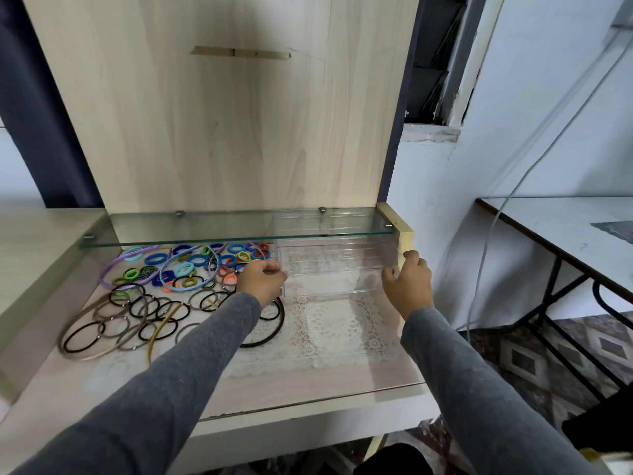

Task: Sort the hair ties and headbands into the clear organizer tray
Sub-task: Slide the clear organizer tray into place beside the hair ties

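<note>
Well, both hands grip the tray (337, 265) by its ends: the left hand (262, 281) curls its fingers (270, 267) round the 9 o'clock edge, the right hand (409, 286) round the 3 o'clock edge. It sits over the doily (342, 323), half under the glass shelf (205, 228). I'd keep it level, low beneath the glass, and set it flat on the bench (308, 382), clear of the ties (191, 269) at 9 o'clock.

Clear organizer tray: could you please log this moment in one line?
clear organizer tray: under glass shelf, over lace doily | left hand: grips left edge | right hand: grips right edge | hair ties, headbands: loose at left
</note>
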Tool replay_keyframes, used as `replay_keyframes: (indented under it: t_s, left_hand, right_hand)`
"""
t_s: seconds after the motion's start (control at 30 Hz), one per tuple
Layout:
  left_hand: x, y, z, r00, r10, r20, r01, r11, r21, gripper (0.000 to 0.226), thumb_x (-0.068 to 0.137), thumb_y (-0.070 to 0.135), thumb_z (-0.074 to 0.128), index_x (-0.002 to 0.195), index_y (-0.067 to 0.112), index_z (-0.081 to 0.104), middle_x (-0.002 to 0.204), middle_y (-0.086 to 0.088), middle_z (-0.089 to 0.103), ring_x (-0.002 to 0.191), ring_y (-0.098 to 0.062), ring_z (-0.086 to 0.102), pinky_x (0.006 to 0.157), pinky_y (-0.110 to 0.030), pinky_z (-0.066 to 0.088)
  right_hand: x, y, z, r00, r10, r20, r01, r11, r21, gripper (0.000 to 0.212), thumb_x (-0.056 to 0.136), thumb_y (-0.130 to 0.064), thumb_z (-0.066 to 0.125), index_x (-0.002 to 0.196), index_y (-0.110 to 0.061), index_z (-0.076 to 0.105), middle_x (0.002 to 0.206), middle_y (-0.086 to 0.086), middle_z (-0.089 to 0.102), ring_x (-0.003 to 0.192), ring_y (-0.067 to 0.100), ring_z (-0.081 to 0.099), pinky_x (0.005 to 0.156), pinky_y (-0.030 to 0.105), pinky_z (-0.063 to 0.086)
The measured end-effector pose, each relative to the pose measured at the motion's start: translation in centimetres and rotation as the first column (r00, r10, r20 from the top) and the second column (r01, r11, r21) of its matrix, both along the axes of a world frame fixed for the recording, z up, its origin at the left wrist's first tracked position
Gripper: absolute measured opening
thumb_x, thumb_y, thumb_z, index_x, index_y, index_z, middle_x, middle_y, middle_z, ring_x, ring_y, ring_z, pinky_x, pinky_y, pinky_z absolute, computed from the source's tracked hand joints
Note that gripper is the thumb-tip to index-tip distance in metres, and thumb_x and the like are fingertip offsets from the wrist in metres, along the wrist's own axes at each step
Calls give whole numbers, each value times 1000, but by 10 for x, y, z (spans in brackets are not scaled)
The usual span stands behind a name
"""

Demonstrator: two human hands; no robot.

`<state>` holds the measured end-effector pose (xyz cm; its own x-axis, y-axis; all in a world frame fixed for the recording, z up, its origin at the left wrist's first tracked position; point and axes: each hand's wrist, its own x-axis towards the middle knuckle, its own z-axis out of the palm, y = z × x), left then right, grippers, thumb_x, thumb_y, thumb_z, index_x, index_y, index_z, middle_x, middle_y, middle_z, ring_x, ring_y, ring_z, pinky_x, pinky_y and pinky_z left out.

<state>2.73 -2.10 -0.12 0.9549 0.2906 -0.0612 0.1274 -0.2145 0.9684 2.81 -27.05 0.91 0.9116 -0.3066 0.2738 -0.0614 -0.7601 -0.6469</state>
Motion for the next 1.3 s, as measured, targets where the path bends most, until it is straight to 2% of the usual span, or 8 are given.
replay_keyframes:
  t_s: [0.2, 0.37, 0.4, 0.53, 0.63, 0.87, 1.17, 1.3]
  left_hand:
    - [-14, -1, -3, 1000, -13, 3, 13, 1000, 15, 13, 88, 9, 65, 100, 12, 62, 95, -5, 64, 89, -21, 62, 79, -34, 57]
    - [-23, 1, -9, 1000, -18, 9, 18, 998, 55, 13, 87, 12, 68, 100, 14, 64, 99, -3, 65, 94, -20, 62, 87, -36, 55]
    - [-25, 0, -10, 1000, -12, 10, 11, 997, 70, 13, 87, 12, 68, 99, 14, 64, 98, -2, 65, 92, -19, 62, 85, -33, 54]
    - [-28, -3, -14, 1000, -13, -14, 13, 999, 31, 15, 89, 11, 67, 103, 12, 64, 92, -1, 63, 76, -11, 60, 62, -20, 51]
    - [-28, -6, -16, 999, -14, -42, 14, 1000, -14, 15, 89, 9, 66, 103, 9, 64, 90, -4, 63, 76, -17, 61, 71, -31, 57]
    - [-25, -1, -25, 996, 6, -87, -7, 1000, -2, 10, 87, 11, 69, 96, 12, 65, 95, -9, 66, 87, -25, 63, 88, -43, 56]
    - [-19, 1, -28, 993, -25, -114, 28, 999, 26, 9, 86, 9, 69, 90, 15, 63, 91, -3, 65, 94, -24, 65, 89, -43, 56]
    - [-19, 0, -35, 997, -28, -67, 36, 992, 124, 7, 86, 15, 68, 87, 20, 62, 93, 0, 66, 96, -21, 64, 92, -40, 53]
  right_hand:
    - [-13, -4, -7, 999, 0, 37, 1, 1000, -19, 42, 90, -18, 51, 128, 0, 41, 125, 21, 49, 113, 35, 44, 92, 41, 39]
    - [-21, -7, -13, 998, 9, 56, -7, 999, -36, 43, 90, -18, 51, 128, -1, 41, 125, 20, 49, 113, 34, 44, 91, 42, 40]
    - [-23, -8, -13, 998, 6, 57, -4, 999, -33, 43, 90, -18, 52, 128, -2, 41, 125, 20, 49, 113, 34, 45, 90, 41, 41]
    - [-27, -12, -15, 998, -3, 70, 4, 1000, -16, 43, 89, -17, 54, 127, 0, 42, 121, 22, 51, 111, 37, 46, 90, 42, 41]
    - [-27, -13, -17, 998, 1, 59, 0, 1000, -15, 45, 88, -18, 54, 127, 0, 42, 121, 22, 51, 111, 37, 46, 90, 43, 42]
    - [-28, -8, -27, 1000, 2, 17, -2, 1000, -12, 44, 89, -21, 53, 127, -3, 42, 122, 19, 51, 110, 35, 47, 88, 42, 42]
    - [-22, -6, -38, 1000, -28, 14, 28, 1000, 7, 40, 89, -22, 52, 124, -3, 44, 120, 18, 53, 110, 34, 47, 91, 44, 42]
    - [-21, -10, -40, 999, -35, 8, 35, 999, -12, 41, 90, -25, 51, 125, -6, 44, 122, 15, 53, 112, 32, 46, 90, 42, 41]
